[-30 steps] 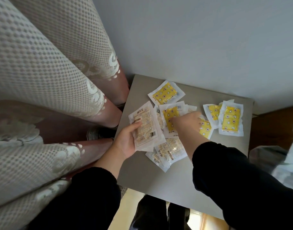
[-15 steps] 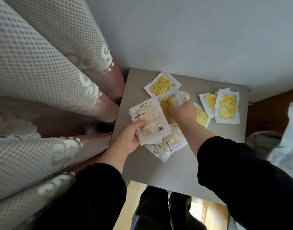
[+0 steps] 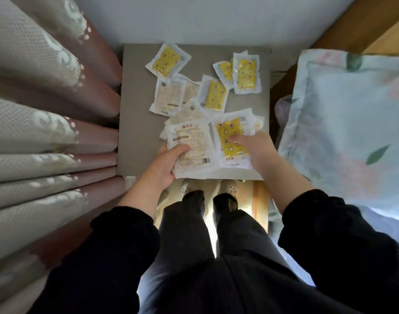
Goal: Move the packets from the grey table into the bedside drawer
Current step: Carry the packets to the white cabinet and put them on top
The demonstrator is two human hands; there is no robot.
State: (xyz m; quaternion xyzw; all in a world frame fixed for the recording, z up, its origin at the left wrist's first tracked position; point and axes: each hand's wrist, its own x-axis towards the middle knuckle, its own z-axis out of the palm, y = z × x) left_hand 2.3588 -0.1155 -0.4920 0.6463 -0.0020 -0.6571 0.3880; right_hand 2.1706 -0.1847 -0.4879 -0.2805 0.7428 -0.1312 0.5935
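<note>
Right hand (image 3: 257, 148) nearer, gripping yellow packet (image 3: 230, 133), left hand (image 3: 162, 166) half under packets (image 3: 193, 139)

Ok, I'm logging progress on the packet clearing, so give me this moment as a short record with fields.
left hand: grips beige stack at the table's near edge
right hand: holds yellow stack beside it
loose packets: four yellow, a few beige, lying on the table
drawer: not in view
left of table: curtain
right of table: pillow
progress: gathering, nothing stowed that shows
</note>
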